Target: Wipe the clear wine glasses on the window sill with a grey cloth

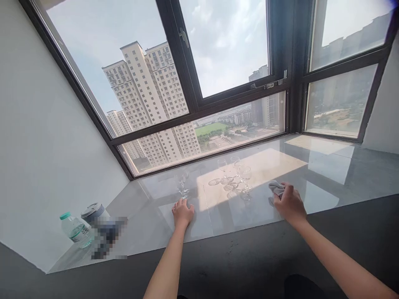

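Note:
My left hand [183, 214] is low over the sill, its fingers curled at the foot of a clear stemmed glass [183, 189]. That glass is faint against the glossy surface, and the fingers partly hide its base. In my right hand [289, 203] a crumpled grey cloth [276, 187] is bunched between thumb and fingers, just above the sill. Between the two hands, several clear stemmed glasses [245, 173] stand upright in a cluster, and their shadows and reflections make the exact number hard to read.
The glossy grey windowsill [199, 228] ends at a front edge near my wrists. At its left end stand a bottle with a green cap [76, 230] and a lidded cup [96, 214], beside a blurred-out patch. Dark window frames [199, 160] border the back.

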`<state>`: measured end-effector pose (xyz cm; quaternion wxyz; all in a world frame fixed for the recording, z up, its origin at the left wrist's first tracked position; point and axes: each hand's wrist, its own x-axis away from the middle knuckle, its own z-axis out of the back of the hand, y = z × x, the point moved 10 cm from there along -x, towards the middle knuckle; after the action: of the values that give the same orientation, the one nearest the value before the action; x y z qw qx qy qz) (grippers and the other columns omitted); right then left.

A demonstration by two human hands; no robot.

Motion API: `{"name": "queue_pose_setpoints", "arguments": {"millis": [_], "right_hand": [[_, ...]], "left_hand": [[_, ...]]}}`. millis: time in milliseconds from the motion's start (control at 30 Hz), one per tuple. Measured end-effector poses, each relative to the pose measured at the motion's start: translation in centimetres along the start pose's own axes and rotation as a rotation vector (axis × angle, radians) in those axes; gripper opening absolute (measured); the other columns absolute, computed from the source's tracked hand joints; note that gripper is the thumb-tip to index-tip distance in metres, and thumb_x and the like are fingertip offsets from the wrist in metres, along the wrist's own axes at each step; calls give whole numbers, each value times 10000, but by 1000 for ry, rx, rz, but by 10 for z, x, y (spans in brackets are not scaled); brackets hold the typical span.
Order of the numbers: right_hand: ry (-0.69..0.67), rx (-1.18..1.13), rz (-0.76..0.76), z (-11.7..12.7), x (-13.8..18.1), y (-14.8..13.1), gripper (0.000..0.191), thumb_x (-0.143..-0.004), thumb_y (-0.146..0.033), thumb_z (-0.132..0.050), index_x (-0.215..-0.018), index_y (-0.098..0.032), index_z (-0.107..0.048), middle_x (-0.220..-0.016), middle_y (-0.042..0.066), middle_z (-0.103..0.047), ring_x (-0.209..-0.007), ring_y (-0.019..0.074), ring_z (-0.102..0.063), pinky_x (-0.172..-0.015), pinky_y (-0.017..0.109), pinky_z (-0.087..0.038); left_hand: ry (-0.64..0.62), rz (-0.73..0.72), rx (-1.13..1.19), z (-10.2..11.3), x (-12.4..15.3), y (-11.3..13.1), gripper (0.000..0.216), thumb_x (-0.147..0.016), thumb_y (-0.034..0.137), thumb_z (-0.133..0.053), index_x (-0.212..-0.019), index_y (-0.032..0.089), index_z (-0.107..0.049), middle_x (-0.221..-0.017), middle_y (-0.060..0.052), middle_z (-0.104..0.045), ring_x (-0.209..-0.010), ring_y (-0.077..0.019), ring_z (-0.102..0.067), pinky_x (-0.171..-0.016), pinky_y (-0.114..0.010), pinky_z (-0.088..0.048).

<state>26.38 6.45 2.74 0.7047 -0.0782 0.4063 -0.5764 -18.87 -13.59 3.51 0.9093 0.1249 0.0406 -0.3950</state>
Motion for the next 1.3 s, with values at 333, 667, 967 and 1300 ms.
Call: {"name": "queue_pose_setpoints", "arguments": {"millis": [333,667,967,1300], "right_hand": [[-140,41,68,-17,8,-18,253,-924,-184,-453,-1173,-187,-498,-1158,131,-609,-1133,292,-494,-773,343,-397],[-100,58,35,-7,10,-25,241,-907,-151,-488,-1141,-208,-500,-1195,96,-606,-1094,243,-518,-688,306,-332],[-67,54,28,-5,9,-25,217,-892,-138,-506,-1094,-217,-495,-1124,77,-611,-1052,226,-529,-653,290,-304],[-54,68,26,0,11,-27,227,-883,-124,-508,-1090,-216,-492,-1128,68,-620,-1061,220,-520,-753,299,-349]], "left_hand": [[141,-39,-27,14,-3,4,477,-897,423,-408,-1277,207,-598,-1409,-138,-521,-1319,-302,-458,-1117,-450,-316],[434,-378,-27,41,23,45,331,-899,313,-453,-1179,221,-603,-1282,-128,-540,-1197,-301,-487,-1066,-449,-341],[358,-728,159,21,33,153,296,-883,247,-479,-1145,219,-614,-1220,-110,-588,-1156,-270,-531,-1030,-450,-400],[-214,-717,39,-58,47,297,570,-931,609,-372,-1426,351,-490,-1591,-97,-338,-1455,-345,-299,-1173,-661,-66]]}}
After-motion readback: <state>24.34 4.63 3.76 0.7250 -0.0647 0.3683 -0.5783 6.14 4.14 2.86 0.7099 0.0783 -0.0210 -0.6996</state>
